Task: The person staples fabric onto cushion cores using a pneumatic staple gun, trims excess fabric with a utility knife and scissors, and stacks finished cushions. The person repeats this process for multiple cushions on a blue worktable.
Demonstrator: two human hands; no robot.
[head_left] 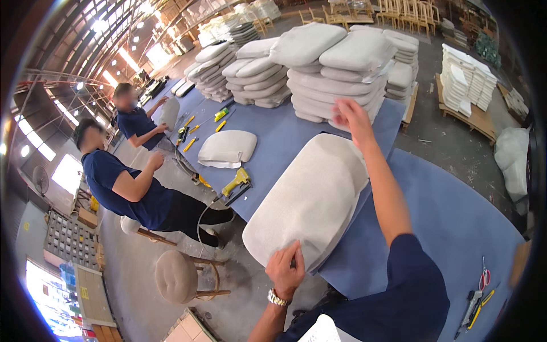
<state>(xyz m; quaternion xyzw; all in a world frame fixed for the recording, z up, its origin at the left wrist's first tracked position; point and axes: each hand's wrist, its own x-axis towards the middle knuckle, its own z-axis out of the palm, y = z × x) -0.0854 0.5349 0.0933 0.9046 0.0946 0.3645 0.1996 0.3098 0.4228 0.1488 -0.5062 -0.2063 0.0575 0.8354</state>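
A large light-grey upholstered seat cushion [310, 196] lies tilted across the edge of the blue-covered table [450, 211]. My left hand [286, 268], with a watch on its wrist, grips the cushion's near lower edge. My right hand [351, 117] reaches out to the cushion's far upper end with its fingers spread, blurred, touching or just above the edge. Behind that hand rise stacks of similar grey cushions [333, 68].
A yellow pneumatic stapler [236, 183] and another cushion [228, 148] lie on the table to the left. Two people in dark blue shirts [122, 185] work there, one seated. A round stool [178, 276] stands on the floor. Scissors [484, 278] and cutters lie at the lower right.
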